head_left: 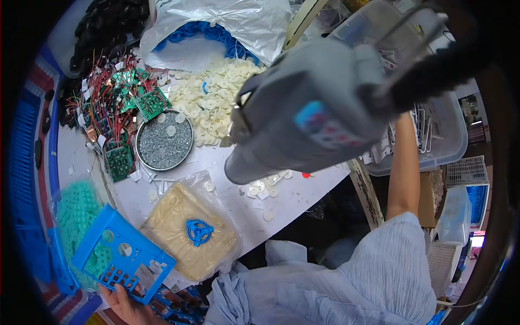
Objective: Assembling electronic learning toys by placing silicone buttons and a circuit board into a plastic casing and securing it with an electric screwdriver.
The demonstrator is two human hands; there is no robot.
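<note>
My left hand grips the lower edge of a blue plastic housing, a panel with round holes and a grid of square openings. The housing is tilted beside a plastic-wrapped tan block, on which lies a blue wheel-shaped part. My right forearm stretches out to a clear plastic bin of white and metal pieces at the upper right. A hanging grey power tool covers most of my right hand, so its fingers are hidden.
A round dish of small screws stands near green circuit boards with red wires. Cream discs are heaped behind. Green mesh-like parts lie at the left, and a white bag of blue parts at the back.
</note>
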